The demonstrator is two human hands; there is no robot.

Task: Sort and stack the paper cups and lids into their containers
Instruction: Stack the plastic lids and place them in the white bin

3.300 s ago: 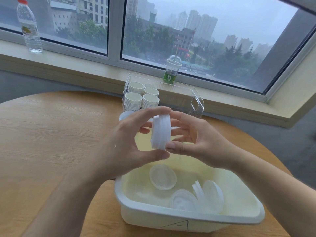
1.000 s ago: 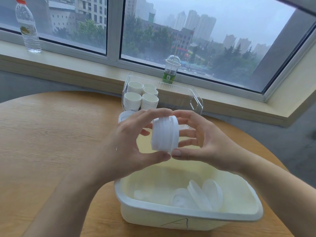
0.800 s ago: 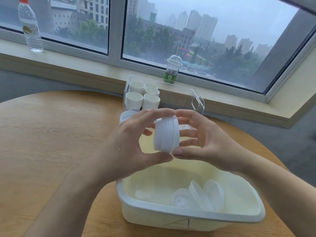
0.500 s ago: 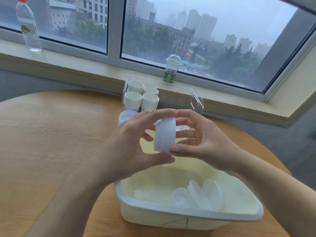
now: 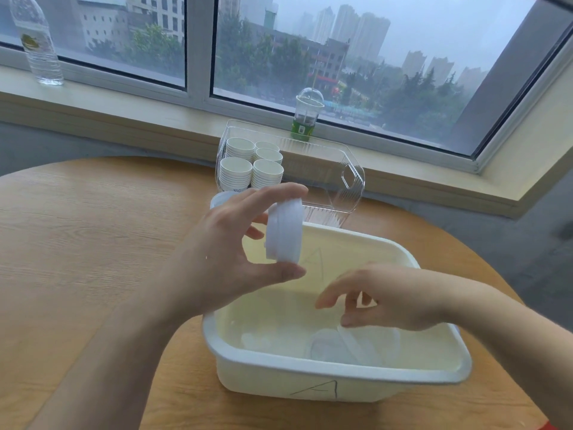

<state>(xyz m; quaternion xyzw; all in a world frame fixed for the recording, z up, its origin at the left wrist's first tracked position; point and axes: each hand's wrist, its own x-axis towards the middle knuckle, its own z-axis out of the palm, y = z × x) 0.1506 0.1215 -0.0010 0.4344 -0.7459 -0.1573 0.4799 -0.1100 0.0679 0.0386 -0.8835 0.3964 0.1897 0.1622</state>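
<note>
Above the tub (image 5: 338, 364), left hand (image 5: 226, 259) grips lid stack (image 5: 284, 232)

A person's left hand (image 5: 229, 252) is raised, thumb below and fingers arched above, pinching a stack of lids (image 5: 283, 232) on edge — the bare forearm runs down to the lower left. The right hand (image 5: 384, 297) hangs lower, palm down, fingers loosely spread and holding nothing — its forearm enters from the right.
</note>
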